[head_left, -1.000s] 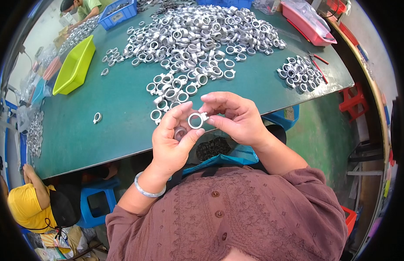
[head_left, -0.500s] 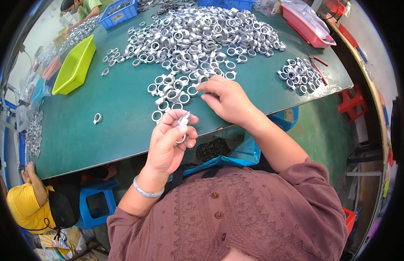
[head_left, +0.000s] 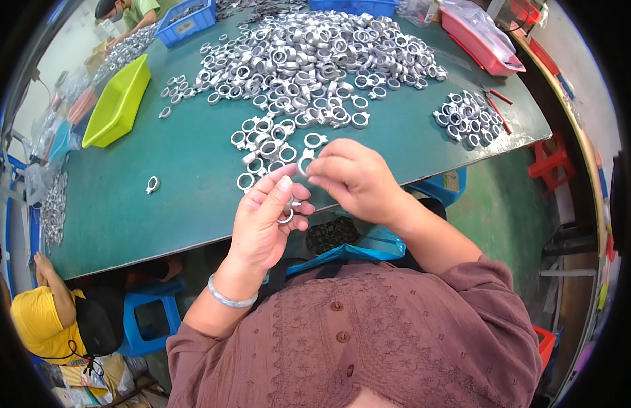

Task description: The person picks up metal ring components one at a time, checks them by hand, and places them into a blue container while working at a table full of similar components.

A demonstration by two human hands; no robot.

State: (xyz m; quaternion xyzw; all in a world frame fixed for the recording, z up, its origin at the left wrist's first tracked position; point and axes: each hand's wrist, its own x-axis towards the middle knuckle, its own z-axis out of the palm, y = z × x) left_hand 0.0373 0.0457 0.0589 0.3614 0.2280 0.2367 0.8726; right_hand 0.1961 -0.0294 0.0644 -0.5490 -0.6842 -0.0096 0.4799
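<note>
My left hand (head_left: 258, 228) is palm up near the table's front edge, its curled fingers around a silver metal ring (head_left: 286, 216), mostly hidden by the fingers. Pinched between the thumb and fingers of my right hand (head_left: 356, 178) is another silver ring (head_left: 305, 164), right beside my left fingertips. Just beyond them a loose ring with a small lug (head_left: 315, 140) lies on the green table (head_left: 193, 183). A cluster of similar rings (head_left: 268, 147) sits close to my left hand, below the large heap of rings (head_left: 315, 54).
A smaller ring pile (head_left: 468, 117) and red-handled pliers (head_left: 499, 109) lie at right. A yellow-green tray (head_left: 117, 102) stands at left, a pink bin (head_left: 475, 37) at far right, a blue bin (head_left: 185, 24) at far left. Other people work at the left side.
My right hand has drawn back from the cluster toward my left hand with a ring in its fingers. My left fingers have loosened, and their ring sits lower.
</note>
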